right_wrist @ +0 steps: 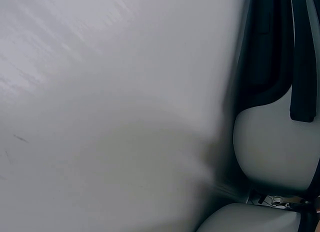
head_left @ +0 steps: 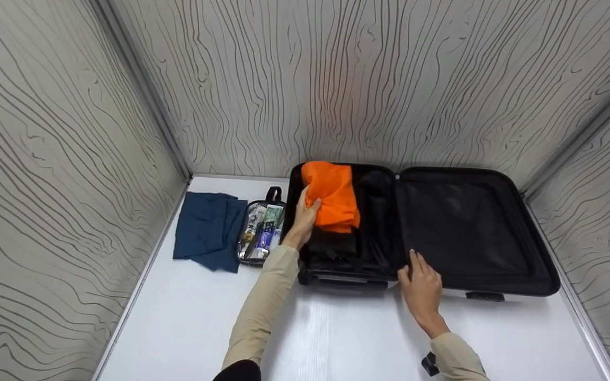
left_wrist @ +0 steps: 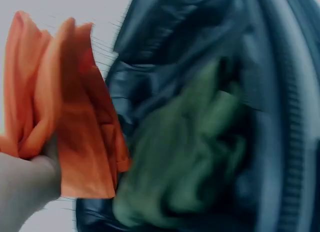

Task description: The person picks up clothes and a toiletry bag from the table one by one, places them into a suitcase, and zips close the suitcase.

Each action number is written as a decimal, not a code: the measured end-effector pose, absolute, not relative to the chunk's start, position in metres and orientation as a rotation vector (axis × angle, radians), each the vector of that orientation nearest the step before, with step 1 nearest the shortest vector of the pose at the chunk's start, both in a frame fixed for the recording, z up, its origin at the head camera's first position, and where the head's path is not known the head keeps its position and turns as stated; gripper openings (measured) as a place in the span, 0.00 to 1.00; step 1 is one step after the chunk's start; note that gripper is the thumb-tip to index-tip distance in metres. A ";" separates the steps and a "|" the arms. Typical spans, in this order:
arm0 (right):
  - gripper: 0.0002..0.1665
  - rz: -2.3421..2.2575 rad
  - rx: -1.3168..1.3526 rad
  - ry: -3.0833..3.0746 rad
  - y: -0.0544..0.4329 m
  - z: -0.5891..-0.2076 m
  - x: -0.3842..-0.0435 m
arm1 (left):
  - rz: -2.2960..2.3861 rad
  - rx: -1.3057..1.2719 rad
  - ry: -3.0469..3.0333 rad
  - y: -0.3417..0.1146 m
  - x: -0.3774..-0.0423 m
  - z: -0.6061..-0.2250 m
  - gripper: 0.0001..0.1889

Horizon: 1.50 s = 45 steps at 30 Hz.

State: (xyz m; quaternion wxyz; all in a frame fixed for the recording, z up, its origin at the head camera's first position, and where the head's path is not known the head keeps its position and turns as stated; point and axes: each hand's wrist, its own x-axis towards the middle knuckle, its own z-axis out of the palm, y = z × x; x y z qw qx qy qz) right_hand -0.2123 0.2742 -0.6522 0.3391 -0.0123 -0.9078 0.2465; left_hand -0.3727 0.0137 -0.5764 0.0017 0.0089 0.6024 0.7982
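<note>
My left hand [head_left: 306,217] grips a folded orange garment [head_left: 331,196], thumb on top, over the left half of an open black suitcase [head_left: 379,222]. In the left wrist view, the orange garment [left_wrist: 85,127] rises in folds from the hand [left_wrist: 30,182]. Beside it in that view, a rumpled dark green garment [left_wrist: 175,157] lies inside the suitcase, blurred. My right hand [head_left: 421,286] rests at the suitcase's front edge near the middle hinge, its fingers reaching over the rim. The right wrist view mostly shows the white tabletop and the suitcase's outer shell [right_wrist: 275,147].
Left of the suitcase lies a clear toiletry bag [head_left: 260,233] with black trim, holding tubes and small items. Farther left is a folded dark blue garment [head_left: 207,230]. Wood-grain panels [head_left: 284,79] enclose the white table [head_left: 326,333] at the back and sides.
</note>
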 end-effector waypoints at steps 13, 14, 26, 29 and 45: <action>0.25 0.673 -0.037 -2.368 0.274 -0.653 -0.213 | 2.065 -0.467 2.087 -0.009 -0.353 -0.600 0.30; 0.25 0.676 -0.035 -2.371 0.274 -0.653 -0.213 | 2.045 -0.462 2.113 -0.010 -0.356 -0.603 0.31; 0.25 0.673 -0.040 -2.368 0.272 -0.654 -0.214 | 2.085 -0.185 2.025 -0.008 -0.366 -0.590 0.36; 0.25 0.666 -0.040 -2.365 0.272 -0.653 -0.214 | 2.104 -0.054 1.939 -0.005 -0.365 -0.580 0.37; 0.25 0.666 -0.031 -2.349 0.273 -0.652 -0.213 | 1.725 0.049 2.625 -0.003 -0.370 -0.599 0.37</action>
